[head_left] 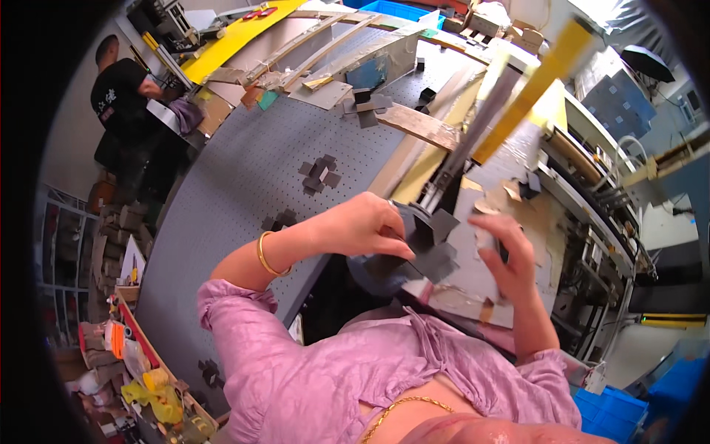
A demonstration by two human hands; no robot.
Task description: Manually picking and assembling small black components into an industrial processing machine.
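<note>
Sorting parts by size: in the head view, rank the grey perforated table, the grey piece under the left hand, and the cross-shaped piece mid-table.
1. Grey perforated table.
2. Grey piece under the left hand.
3. Cross-shaped piece; it lies farther away, so ranks 2 and 3 are unsure.

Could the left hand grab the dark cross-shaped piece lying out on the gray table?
Probably yes. The cross-shaped piece lies alone on the gray table with nothing over it. But the left hand is already holding a dark folded piece.
</note>
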